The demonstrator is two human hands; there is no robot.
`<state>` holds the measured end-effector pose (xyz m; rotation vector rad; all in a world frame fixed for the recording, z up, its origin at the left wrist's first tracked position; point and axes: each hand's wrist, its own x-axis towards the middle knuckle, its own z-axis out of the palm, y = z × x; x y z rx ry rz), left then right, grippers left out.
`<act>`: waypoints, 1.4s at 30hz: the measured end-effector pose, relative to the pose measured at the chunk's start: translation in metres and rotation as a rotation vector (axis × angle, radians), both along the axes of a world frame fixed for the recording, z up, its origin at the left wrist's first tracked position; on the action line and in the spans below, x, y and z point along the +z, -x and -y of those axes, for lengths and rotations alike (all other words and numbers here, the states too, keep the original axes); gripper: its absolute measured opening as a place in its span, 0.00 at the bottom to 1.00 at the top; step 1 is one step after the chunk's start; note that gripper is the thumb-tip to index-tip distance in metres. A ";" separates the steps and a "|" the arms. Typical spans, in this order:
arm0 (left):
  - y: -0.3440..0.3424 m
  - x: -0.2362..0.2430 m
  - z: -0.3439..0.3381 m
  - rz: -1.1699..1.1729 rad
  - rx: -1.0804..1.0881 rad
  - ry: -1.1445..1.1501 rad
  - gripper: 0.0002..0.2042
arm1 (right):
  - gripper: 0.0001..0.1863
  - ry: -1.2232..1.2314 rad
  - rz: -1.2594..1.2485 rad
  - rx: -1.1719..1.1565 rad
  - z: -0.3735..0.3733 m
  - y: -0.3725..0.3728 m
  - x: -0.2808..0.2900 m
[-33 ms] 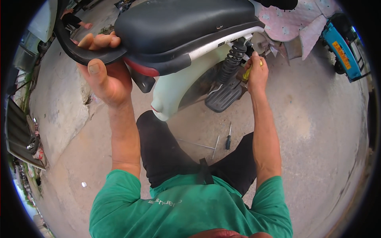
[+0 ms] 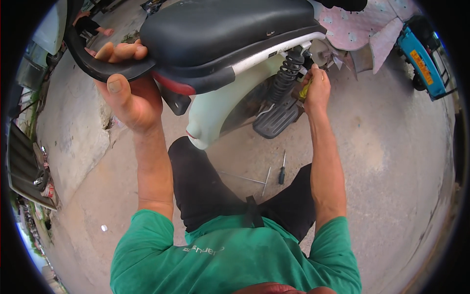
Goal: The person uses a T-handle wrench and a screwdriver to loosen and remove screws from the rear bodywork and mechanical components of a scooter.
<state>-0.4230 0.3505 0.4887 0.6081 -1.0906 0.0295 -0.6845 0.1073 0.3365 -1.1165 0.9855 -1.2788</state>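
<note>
A scooter with a black seat and a pale green rear fender stands in front of me, its rear end toward me. My left hand is closed on the black grab rail behind the seat, fingers over it and thumb on the near side. On the right, my right hand is closed on a yellow thing, mostly hidden by the fingers, so its kind cannot be made out. That hand is beside the top of the black coil-spring shock absorber, below the white side trim.
Between my knees on the concrete floor lie a screwdriver and a thin metal T-shaped bar. A black footrest sticks out below the shock absorber. A pink cover and a blue vehicle are at the far right. Another person is at the far left.
</note>
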 end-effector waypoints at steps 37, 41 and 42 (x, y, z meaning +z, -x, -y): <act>0.000 -0.004 0.003 -0.017 -0.027 0.038 0.32 | 0.22 0.022 0.234 0.455 0.006 0.018 -0.010; -0.003 -0.003 0.000 0.002 0.013 0.020 0.32 | 0.21 0.010 0.162 0.658 0.008 0.016 0.000; -0.002 -0.003 -0.001 0.004 0.016 0.026 0.32 | 0.21 0.017 0.162 0.662 0.005 0.012 0.003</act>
